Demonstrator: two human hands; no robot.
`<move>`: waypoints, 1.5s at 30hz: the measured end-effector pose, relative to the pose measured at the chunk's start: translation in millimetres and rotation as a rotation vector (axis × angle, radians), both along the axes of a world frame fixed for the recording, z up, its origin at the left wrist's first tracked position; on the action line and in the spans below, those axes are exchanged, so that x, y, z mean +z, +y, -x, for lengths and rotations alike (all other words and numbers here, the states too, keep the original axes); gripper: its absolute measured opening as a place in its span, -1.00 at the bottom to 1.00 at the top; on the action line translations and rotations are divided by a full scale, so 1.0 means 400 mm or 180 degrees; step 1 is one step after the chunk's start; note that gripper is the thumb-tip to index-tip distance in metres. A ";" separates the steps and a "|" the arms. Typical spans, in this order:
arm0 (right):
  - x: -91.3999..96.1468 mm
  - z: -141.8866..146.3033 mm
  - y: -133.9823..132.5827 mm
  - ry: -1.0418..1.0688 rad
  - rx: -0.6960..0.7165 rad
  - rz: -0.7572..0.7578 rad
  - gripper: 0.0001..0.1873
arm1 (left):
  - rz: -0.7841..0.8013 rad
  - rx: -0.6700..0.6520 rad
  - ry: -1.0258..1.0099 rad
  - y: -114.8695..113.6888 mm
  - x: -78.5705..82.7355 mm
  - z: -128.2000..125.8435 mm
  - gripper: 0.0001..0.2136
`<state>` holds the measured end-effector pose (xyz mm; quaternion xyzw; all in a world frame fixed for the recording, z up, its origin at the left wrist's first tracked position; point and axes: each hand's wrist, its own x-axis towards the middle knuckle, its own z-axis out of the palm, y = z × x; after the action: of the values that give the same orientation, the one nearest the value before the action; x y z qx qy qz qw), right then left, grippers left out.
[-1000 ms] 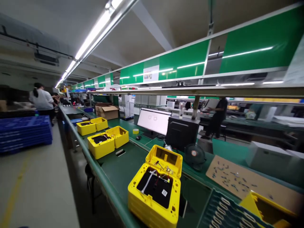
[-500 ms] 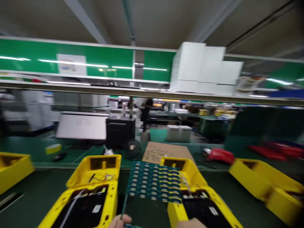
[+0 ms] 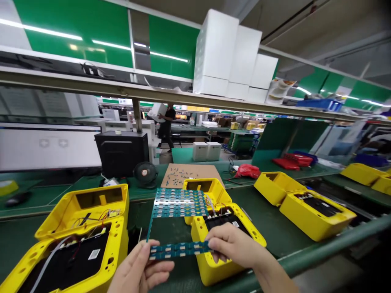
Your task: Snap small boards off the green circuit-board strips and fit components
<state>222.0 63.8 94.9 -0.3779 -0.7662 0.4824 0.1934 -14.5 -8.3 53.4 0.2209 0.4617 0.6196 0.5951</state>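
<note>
A teal circuit board panel (image 3: 180, 202) is held up over the conveyor, with rows of small boards in its upper part and an open gap below them. Its narrow lower strip (image 3: 180, 250) runs between my two hands. My left hand (image 3: 142, 264) grips the strip's left end and the thin side rail, thumb on top. My right hand (image 3: 227, 245) pinches the strip's right end. Just behind the panel stands an open yellow case (image 3: 200, 264) with a black interior and a white label. Another open yellow case (image 3: 120, 240) lies to the left.
Loose small parts lie on a cardboard sheet (image 3: 171, 169) behind the panel. Near it are a small black fan (image 3: 145, 174), a black computer case (image 3: 122, 152) and a monitor (image 3: 49, 148). More yellow cases (image 3: 317, 215) sit at right. A person (image 3: 166, 128) carries a white box farther back.
My view has turned right and down, so both hands and the lower strip now show fully. My right hand, barely visible before, is at the strip's right end.
</note>
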 end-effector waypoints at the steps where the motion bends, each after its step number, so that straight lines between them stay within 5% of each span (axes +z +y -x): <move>1: 0.000 0.004 -0.001 -0.0051 0.0016 -0.0006 -0.66 | -0.0037 -0.0015 0.0012 -0.005 0.007 0.000 -0.48; 9: -0.036 0.049 0.013 -0.0308 0.0324 -0.0046 -0.66 | 0.0075 -0.0405 0.0150 -0.022 -0.032 0.071 -0.45; 19: -0.128 0.103 0.042 0.0485 0.0887 0.1029 -0.61 | 0.0222 0.0195 -0.0026 -0.086 -0.113 0.099 -0.44; 24: -0.148 0.125 0.051 0.0660 0.1261 0.1003 -0.63 | 0.0256 0.0154 -0.0059 -0.100 -0.126 0.121 -0.46; 35: -0.136 0.123 0.010 0.0993 0.1013 0.0938 -0.62 | -0.0002 0.0082 -0.0039 -0.109 -0.077 0.103 -0.61; 41: -0.171 0.135 0.023 0.1802 -0.0324 0.1625 -0.68 | 0.0054 0.0435 -0.0189 -0.094 -0.112 0.132 -0.48; 45: -0.223 0.159 -0.007 0.2295 -0.0615 0.2128 -0.63 | 0.0001 0.0428 -0.0079 -0.078 -0.136 0.153 -0.49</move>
<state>158.4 60.8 5.7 -0.2977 -0.4156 0.7813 0.3580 -75.5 -39.5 -1.0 0.1815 0.4683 0.6608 0.5578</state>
